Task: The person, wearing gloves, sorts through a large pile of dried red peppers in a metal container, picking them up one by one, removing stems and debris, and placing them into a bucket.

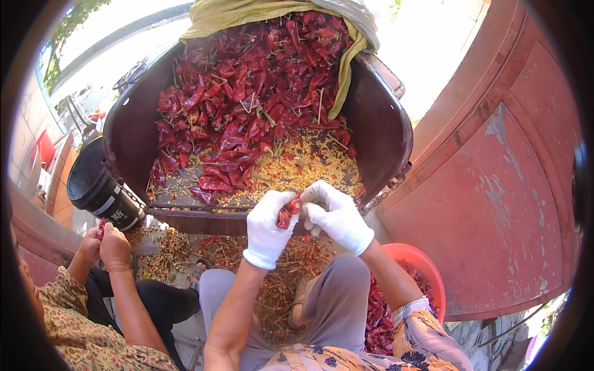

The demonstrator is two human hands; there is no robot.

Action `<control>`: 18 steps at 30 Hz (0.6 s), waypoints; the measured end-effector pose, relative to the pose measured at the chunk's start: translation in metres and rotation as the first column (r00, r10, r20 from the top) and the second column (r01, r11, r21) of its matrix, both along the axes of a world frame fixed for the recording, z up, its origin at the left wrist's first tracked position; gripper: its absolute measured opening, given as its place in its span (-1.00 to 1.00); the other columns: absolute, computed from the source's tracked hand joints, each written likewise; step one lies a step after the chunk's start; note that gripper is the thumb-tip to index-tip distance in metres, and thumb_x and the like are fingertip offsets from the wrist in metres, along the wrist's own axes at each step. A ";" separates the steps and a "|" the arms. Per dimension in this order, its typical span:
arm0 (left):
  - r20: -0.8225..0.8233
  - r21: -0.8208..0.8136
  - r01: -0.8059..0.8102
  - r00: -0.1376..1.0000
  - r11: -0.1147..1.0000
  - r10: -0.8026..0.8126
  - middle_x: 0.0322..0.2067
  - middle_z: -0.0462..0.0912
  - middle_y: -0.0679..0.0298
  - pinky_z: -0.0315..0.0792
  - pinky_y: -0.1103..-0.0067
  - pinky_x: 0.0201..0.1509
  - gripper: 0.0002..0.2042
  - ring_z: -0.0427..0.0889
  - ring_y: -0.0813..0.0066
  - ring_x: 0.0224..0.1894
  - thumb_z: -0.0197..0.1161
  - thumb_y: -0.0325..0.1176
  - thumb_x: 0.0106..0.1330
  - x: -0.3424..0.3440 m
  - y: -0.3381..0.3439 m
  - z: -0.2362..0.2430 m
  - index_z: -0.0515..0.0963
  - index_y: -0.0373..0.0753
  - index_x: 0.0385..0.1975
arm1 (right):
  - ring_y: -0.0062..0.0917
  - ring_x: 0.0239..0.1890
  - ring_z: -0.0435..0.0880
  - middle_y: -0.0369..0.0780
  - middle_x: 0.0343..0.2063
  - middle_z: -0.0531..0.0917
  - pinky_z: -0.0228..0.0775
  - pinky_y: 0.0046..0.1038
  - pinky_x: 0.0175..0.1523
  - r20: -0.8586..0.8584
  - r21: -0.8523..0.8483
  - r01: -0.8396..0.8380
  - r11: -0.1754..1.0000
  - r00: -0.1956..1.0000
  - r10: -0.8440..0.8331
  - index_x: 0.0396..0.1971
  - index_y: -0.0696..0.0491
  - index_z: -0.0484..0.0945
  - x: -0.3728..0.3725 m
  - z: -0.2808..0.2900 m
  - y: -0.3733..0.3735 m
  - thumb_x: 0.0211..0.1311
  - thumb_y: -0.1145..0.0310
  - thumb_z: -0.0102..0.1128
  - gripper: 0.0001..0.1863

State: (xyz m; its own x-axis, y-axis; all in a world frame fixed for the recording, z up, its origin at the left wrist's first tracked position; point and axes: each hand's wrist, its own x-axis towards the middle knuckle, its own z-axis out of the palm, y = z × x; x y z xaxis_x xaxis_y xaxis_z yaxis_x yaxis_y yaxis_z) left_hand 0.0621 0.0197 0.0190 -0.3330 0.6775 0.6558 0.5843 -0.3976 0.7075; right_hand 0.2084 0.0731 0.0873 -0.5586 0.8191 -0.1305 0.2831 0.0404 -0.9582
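Both my hands wear white gloves and meet above the near edge of a dark maroon metal cart bed (385,127). In my left hand (265,227) is a dried red chili pepper (288,214), gripped between closed fingers. The fingers of my right hand (337,217) are pinched together at the pepper's right side, partly hiding what lies between them. Beyond them, a large heap of dried red chilies (247,83) with pale stems fills the back of the bed. Loose yellow seeds (303,168) are spread over its nearer part.
A yellow cloth (247,20) drapes over the bed's far end. To the left, a co-worker's bare hands (116,248) hold a red chili near a black bucket (93,179). A red basin (428,263) of chilies stands by my right leg. Stems litter the ground. A red metal gate (495,222) stands right.
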 end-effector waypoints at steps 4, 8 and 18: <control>0.337 -0.142 0.059 0.941 0.988 -0.008 -0.41 0.62 0.32 0.50 0.63 -0.31 -0.81 0.60 0.61 -0.41 0.36 -0.47 0.19 -0.006 0.002 -0.002 0.54 -0.33 -0.24 | -0.73 -0.52 0.59 -0.30 -0.40 0.62 0.44 -0.65 -0.47 -0.034 0.201 0.122 0.972 0.993 -0.117 -0.12 0.09 0.56 0.015 -0.009 0.001 0.33 0.37 0.10 -0.80; 0.869 -0.013 0.397 0.459 0.918 -0.187 -0.42 0.64 0.25 0.49 0.68 -0.50 -0.80 0.59 0.61 -0.56 0.29 -0.43 0.26 0.007 0.003 0.008 0.50 -0.29 -0.16 | -0.76 -0.64 0.53 -0.32 -0.54 0.62 0.35 -0.67 -0.53 -0.149 0.435 0.268 0.859 0.963 -0.225 -0.22 0.13 0.60 0.057 0.009 -0.008 0.38 0.33 0.05 -0.79; 0.492 -0.426 0.800 0.598 0.423 -0.633 0.22 0.37 -0.10 0.33 0.45 0.29 -0.22 0.47 0.15 0.20 0.32 -0.11 0.25 0.240 -0.069 -0.061 0.07 -0.26 0.39 | -0.71 -0.58 0.51 -0.28 -0.51 0.62 0.38 -0.60 -0.46 -0.217 0.548 0.367 0.752 0.930 -0.296 -0.16 0.14 0.56 0.071 0.055 -0.003 0.36 0.37 0.10 -0.82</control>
